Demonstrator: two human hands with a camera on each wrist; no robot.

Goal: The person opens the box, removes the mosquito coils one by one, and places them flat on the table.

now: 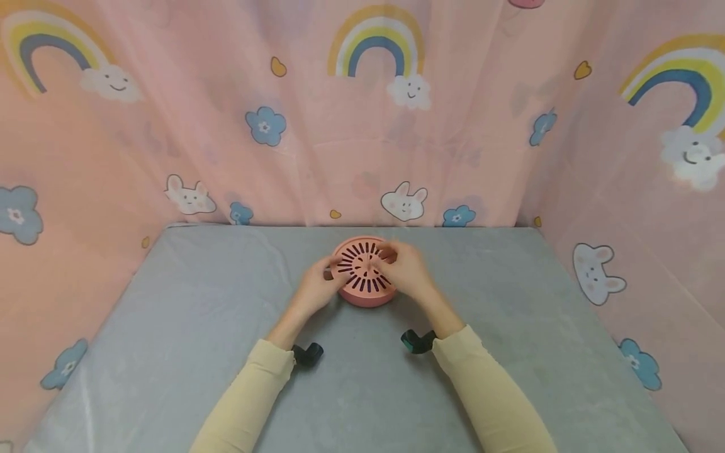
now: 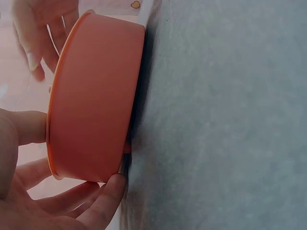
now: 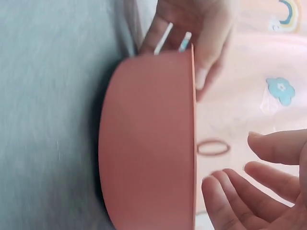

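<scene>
Gripping round pink container with left hand, spreading right hand loosely beside lid ring, facing slots-up, lying broad axis level, sitting toward back of grey table, backing onto rainbow-print curtain.

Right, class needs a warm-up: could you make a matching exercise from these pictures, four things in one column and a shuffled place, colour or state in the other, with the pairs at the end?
Column one
1. Left hand
2. Right hand
3. Table cover
4. Curtain

Column two
A. Pink, printed with rainbows
B. Gripping the side of the pink container
C. Grey
D. Above the slotted lid, holding nothing

Right pairs: 1-B, 2-D, 3-C, 4-A
</scene>
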